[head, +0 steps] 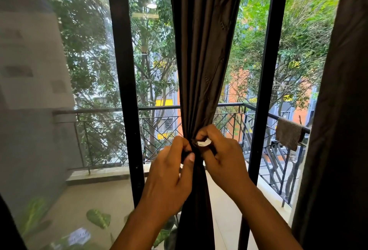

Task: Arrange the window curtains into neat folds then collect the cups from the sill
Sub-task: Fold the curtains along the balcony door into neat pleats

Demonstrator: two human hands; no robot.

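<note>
Here the brown curtain point(203, 54) hangs down the middle of the window, spread wide at the top and drawn in to a tight waist low down, then falling straight below that. Both hands meet at that waist. The left hand point(169, 170) is on the left side of the curtain, fingers curled, thumb and forefinger pinching a dark strip of tie point(186, 155) against the gathered cloth. The right hand point(221, 154) is on the right side of the curtain, fingers bent over, pinching the other end of the tie, where a small white patch point(203, 142) shows between thumb and fingers. The two hands are close together, almost touching across the cloth.

Left of the curtain stands a black window frame point(125, 82), and another black upright lies right of it. Further right of the curtain, at the edge of view, hangs a second dark curtain point(338, 110), loose and not gathered. Behind the curtain, through the glass, a balcony railing point(159, 124) runs across, with a brownish cloth point(289, 133) draped over its rail on the right. Below and left of the curtain some green leaves point(98, 218) show, blurred. Trees and buildings fill the background beyond the railing.
</note>
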